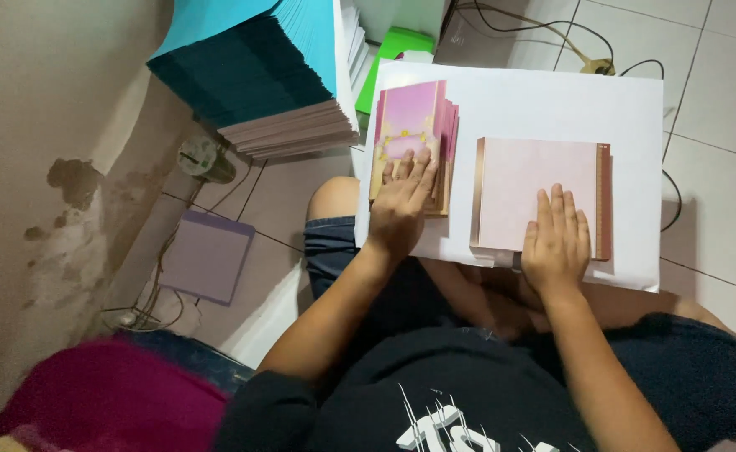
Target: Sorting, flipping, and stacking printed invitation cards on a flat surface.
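I sit on a tiled floor with a large white sheet (543,105) across my lap. On its left lies a narrow stack of pink-purple folded cards (414,121) with gold trim. My left hand (401,205) rests flat on the near end of that stack, fingers spread. To the right lies a wider stack of pale pink cards (535,180) with brown-gold edges. My right hand (556,243) lies flat on its near edge, fingers together and pointing away from me. Neither hand grips anything.
A tall pile of teal and white sheets (267,67) stands at the upper left, with a green object (397,50) behind it. A lilac card (207,255) lies on the floor at left. Cables (552,33) run along the tiles. A magenta cloth (100,393) is at bottom left.
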